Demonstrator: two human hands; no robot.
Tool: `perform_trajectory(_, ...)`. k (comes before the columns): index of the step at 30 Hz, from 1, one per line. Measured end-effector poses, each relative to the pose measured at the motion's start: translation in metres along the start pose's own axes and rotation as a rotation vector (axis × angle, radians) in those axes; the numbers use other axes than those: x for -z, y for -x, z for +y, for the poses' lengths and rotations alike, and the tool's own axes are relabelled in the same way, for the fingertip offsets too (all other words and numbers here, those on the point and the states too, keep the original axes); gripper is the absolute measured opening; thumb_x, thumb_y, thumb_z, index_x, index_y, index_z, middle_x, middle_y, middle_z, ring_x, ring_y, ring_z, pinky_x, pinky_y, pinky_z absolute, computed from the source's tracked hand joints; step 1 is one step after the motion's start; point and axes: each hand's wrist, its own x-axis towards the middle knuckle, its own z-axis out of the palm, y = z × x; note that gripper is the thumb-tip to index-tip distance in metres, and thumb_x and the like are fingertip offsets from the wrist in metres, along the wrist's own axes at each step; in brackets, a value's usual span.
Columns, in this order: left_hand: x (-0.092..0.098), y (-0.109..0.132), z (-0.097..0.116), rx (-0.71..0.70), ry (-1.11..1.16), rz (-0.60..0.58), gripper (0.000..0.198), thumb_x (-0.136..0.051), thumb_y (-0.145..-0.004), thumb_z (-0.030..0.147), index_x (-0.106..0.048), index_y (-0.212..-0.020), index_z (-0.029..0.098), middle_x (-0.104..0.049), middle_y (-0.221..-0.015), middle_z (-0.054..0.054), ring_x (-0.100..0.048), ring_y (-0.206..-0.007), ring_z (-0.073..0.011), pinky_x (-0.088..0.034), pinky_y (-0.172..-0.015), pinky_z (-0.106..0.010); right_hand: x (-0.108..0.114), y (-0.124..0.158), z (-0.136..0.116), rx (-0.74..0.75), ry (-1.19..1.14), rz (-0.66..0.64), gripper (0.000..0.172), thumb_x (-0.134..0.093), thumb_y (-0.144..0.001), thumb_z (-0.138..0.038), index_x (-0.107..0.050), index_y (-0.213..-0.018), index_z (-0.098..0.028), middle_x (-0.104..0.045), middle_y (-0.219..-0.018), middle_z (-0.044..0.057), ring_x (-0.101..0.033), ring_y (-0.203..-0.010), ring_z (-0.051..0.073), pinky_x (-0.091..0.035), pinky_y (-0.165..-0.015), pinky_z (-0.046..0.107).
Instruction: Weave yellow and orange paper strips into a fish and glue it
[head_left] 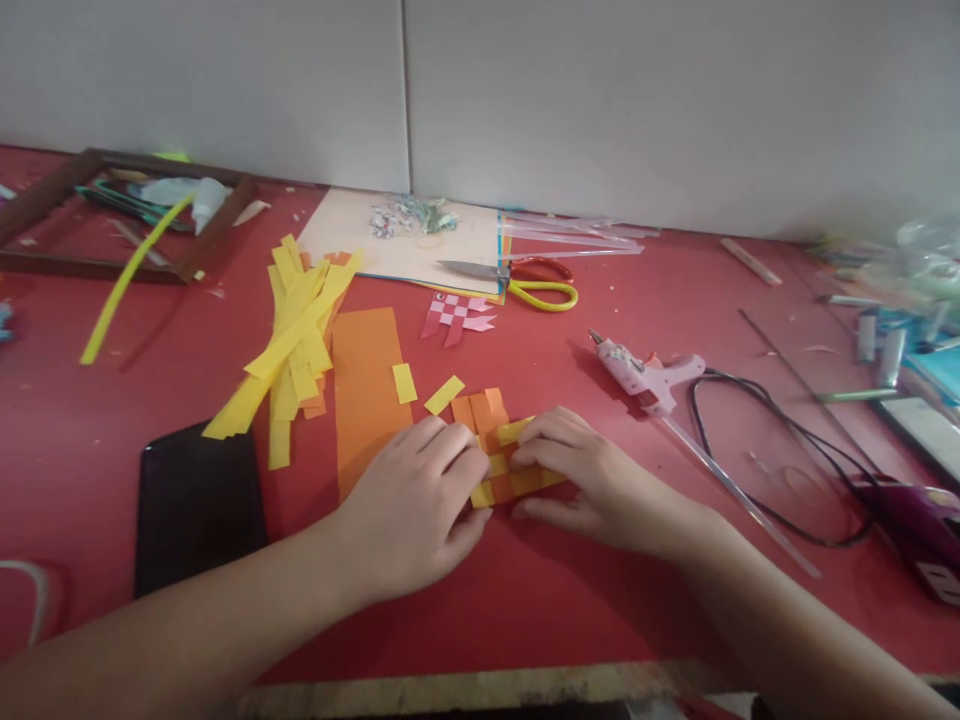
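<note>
My left hand (416, 505) and my right hand (592, 480) meet over a small weave of orange and yellow paper strips (499, 450) lying on the red table (525, 600). Both hands have their fingers curled and pressed onto the weave, pinching its strips from either side. Part of the weave is hidden under my fingers. Two short yellow pieces (424, 388) lie just behind it. An orange paper sheet (364, 390) lies to the left of my left hand.
A pile of yellow strips (296, 340) lies left of centre, with a dark phone (196, 505) in front. Scissors (525, 280) rest on paper sheets (390, 240) at the back, beside a pink woven piece (456, 315). A pink glue gun (649, 375) and black cable (780, 440) lie right. A wooden frame (45, 200) sits back left.
</note>
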Motion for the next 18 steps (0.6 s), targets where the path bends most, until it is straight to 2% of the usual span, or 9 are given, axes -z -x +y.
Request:
perform_trajectory(4, 0.0009, 0.0011, -0.0009, 0.014, -0.014, 0.047, 0.017, -0.055, -0.086, 0.03, -0.057, -0.093, 0.015, -0.058, -0.098, -0.011, -0.051, -0.088, -0.0271, -0.05, -0.075, -0.045, 0.0025, -0.0002, 0.0022, 0.005, -0.023, 0.005, 0.008, -0.067, -0.087, -0.021, -0.063, -0.094, -0.02, -0.063, -0.098, 0.007, -0.057, -0.092, 0.02, -0.051, -0.081, 0.035)
perform_trajectory(7, -0.0006, 0.0025, -0.0022, 0.003, -0.026, 0.117, 0.026, -0.057, -0.086, 0.035, -0.053, -0.101, 0.014, -0.059, -0.105, -0.014, -0.052, -0.095, -0.0293, -0.049, -0.084, -0.049, 0.0034, -0.0002, 0.0021, 0.026, -0.025, 0.009, 0.007, -0.068, -0.087, -0.024, -0.064, -0.093, -0.02, -0.064, -0.097, 0.007, -0.057, -0.092, 0.02, -0.051, -0.08, 0.034)
perform_trajectory(9, -0.0024, 0.0031, -0.0031, 0.0, -0.043, 0.149, 0.032, -0.058, -0.087, 0.037, -0.05, -0.107, 0.013, -0.059, -0.108, -0.015, -0.052, -0.099, -0.0308, -0.048, -0.088, -0.051, 0.0032, -0.0003, 0.0011, 0.057, -0.015, 0.066, 0.011, -0.07, -0.086, -0.028, -0.066, -0.092, -0.02, -0.063, -0.095, 0.007, -0.057, -0.09, 0.019, -0.051, -0.078, 0.033)
perform_trajectory(12, -0.0046, 0.0031, -0.004, 0.031, -0.041, 0.145, 0.037, -0.061, -0.086, 0.039, -0.045, -0.11, 0.015, -0.059, -0.111, -0.015, -0.053, -0.102, -0.032, -0.048, -0.089, -0.052, 0.0017, -0.0013, 0.0002, 0.072, 0.036, 0.226, 0.015, -0.071, -0.085, -0.035, -0.067, -0.091, -0.021, -0.064, -0.089, 0.006, -0.058, -0.083, 0.02, -0.051, -0.075, 0.035)
perform_trajectory(14, -0.0052, 0.0029, -0.0042, 0.04, -0.031, 0.131, 0.037, -0.061, -0.085, 0.039, -0.044, -0.11, 0.017, -0.059, -0.11, -0.014, -0.054, -0.102, -0.0318, -0.049, -0.089, -0.052, -0.0001, -0.0029, 0.0015, 0.057, 0.069, 0.253, 0.023, -0.071, -0.084, -0.039, -0.066, -0.098, -0.022, -0.067, -0.093, 0.007, -0.059, -0.087, 0.022, -0.051, -0.079, 0.038)
perform_trajectory(18, -0.0047, 0.0037, -0.0042, 0.021, -0.031, 0.139, 0.036, -0.061, -0.086, 0.036, -0.044, -0.11, 0.015, -0.059, -0.109, -0.015, -0.054, -0.101, -0.0315, -0.049, -0.088, -0.051, -0.0034, -0.0065, 0.0087, 0.077, 0.07, 0.138, 0.053, -0.076, -0.077, -0.05, -0.059, -0.118, -0.02, -0.065, -0.119, 0.013, -0.057, -0.111, 0.029, -0.049, -0.095, 0.047)
